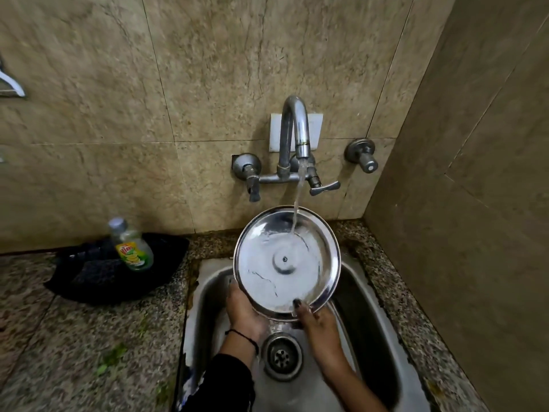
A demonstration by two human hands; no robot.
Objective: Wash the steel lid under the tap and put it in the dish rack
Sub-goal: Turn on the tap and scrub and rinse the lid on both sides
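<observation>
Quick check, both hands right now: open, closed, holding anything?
Left hand: closed on the steel lid, gripping its lower-left rim.
Right hand: closed on the steel lid's lower rim, thumb over the edge.

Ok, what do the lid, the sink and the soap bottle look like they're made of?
Lid: polished steel, going by its mirror-like reflections. Sink: duller, brushed-looking steel with grey sheen. Soap bottle: apparently clear plastic, see-through with a printed label and a grey cap.
</observation>
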